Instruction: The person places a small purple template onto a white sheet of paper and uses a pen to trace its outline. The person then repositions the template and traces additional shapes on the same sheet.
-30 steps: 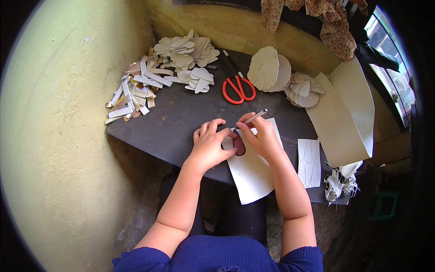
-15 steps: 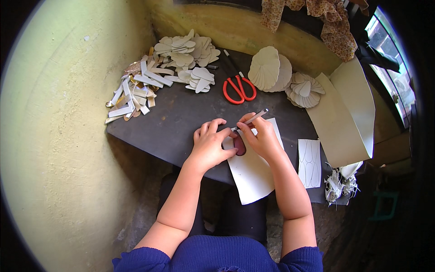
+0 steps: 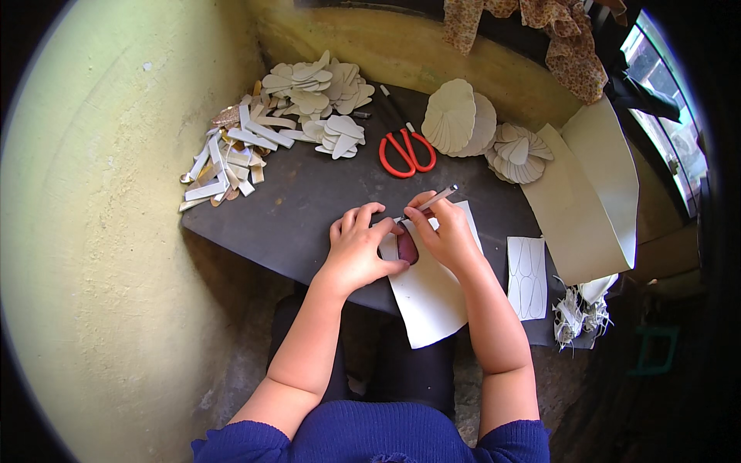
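A dark red oval template (image 3: 407, 247) lies flat on a white sheet (image 3: 427, 305) at the table's near edge. My left hand (image 3: 357, 248) holds it there, the index finger at its upper end and the thumb by its lower end; the other fingers are spread to the left. In my right hand (image 3: 444, 231) a slim pen (image 3: 436, 197) is pinched, its tip at the template's upper edge. The fingers partly cover that tip. Right of the sheet lies a white piece (image 3: 527, 278) marked with rows of oval outlines.
Red-handled scissors (image 3: 407, 153) lie mid-table beyond my hands. White cut petal shapes (image 3: 324, 85) and strips (image 3: 224, 162) pile at the left back. Fanned oval pieces (image 3: 451, 119) and a large folded beige sheet (image 3: 579, 193) are at the right, near shredded scraps (image 3: 575, 316).
My left thumb has shifted slightly down off the template, so more of its lower end shows. The pen tip has hardly moved along the upper edge.
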Demonstrator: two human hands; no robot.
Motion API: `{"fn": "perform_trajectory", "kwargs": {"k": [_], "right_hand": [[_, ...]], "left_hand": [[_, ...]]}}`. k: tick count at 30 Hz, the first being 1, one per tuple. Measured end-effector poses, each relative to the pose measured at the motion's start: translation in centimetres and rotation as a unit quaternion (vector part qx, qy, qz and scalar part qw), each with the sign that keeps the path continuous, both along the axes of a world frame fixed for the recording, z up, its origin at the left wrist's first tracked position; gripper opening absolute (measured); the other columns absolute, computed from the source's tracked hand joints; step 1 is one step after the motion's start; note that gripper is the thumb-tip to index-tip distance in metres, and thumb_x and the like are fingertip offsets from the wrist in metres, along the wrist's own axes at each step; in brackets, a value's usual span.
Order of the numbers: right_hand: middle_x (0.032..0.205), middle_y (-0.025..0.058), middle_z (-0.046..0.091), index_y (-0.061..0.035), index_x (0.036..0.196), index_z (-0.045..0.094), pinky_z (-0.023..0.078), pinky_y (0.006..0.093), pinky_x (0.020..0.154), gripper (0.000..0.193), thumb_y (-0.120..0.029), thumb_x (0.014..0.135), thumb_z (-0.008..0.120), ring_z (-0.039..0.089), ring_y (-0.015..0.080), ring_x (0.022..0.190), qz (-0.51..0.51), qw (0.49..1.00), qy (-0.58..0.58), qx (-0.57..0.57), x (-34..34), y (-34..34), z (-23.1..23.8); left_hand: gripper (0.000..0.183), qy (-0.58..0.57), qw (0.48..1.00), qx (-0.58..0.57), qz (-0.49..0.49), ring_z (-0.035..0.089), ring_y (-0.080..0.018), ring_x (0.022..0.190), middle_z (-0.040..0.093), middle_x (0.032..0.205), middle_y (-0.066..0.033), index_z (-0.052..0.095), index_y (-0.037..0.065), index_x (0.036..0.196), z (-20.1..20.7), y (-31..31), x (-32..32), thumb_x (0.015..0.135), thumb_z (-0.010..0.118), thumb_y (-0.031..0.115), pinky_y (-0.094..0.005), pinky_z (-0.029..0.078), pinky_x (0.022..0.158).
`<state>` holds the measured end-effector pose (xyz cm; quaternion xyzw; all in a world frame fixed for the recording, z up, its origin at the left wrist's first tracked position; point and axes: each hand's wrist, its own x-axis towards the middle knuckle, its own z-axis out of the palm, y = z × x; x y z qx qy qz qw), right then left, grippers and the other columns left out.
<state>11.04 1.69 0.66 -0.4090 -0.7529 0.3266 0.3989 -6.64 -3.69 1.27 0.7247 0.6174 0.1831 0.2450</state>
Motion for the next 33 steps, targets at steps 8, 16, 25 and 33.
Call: {"fn": "perform_trajectory", "kwargs": {"k": [8,16,25,33], "right_hand": [[0.091,0.0099,0.067,0.0038,0.093,0.061,0.053,0.0321,0.072,0.008,-0.001,0.090,0.065,0.068,0.0216,0.080,0.003,1.000,0.000,0.011,0.08,0.10,-0.26],[0.091,0.0100,0.066,0.0035,0.093,0.061,0.053,0.0322,0.072,0.008,-0.002,0.090,0.065,0.068,0.0219,0.080,0.005,1.000,0.006,0.014,0.02,0.09,-0.24],[0.092,0.0102,0.066,0.0037,0.093,0.061,0.054,0.0323,0.071,0.008,-0.001,0.090,0.065,0.068,0.0223,0.080,0.005,1.000,-0.001,0.019,0.03,0.12,-0.37],[0.093,0.0104,0.067,0.0040,0.094,0.060,0.053,0.0321,0.072,0.008,-0.002,0.090,0.065,0.068,0.0222,0.080,0.005,1.000,0.002,0.018,0.02,0.17,-0.41]], "left_hand": [[0.050,-0.003,1.000,0.000,0.006,0.034,-0.0289,0.135,0.043,0.141,-0.0066,0.068,0.020,0.106,0.10,0.02,0.11,0.062,0.082,0.040,-0.0474,0.021,0.113],[0.050,-0.002,1.000,0.014,0.009,0.036,-0.0283,0.133,0.044,0.139,-0.0060,0.068,0.021,0.105,-0.27,0.04,0.12,0.061,0.082,0.038,-0.0469,0.022,0.112],[0.050,-0.002,1.000,0.013,0.008,0.036,-0.0279,0.133,0.044,0.139,-0.0052,0.067,0.021,0.106,-0.40,0.08,0.03,0.061,0.081,0.038,-0.0468,0.022,0.112],[0.051,-0.002,1.000,0.004,0.009,0.035,-0.0280,0.134,0.044,0.139,-0.0050,0.067,0.021,0.107,-0.13,0.06,0.03,0.062,0.082,0.038,-0.0467,0.022,0.113]]}}
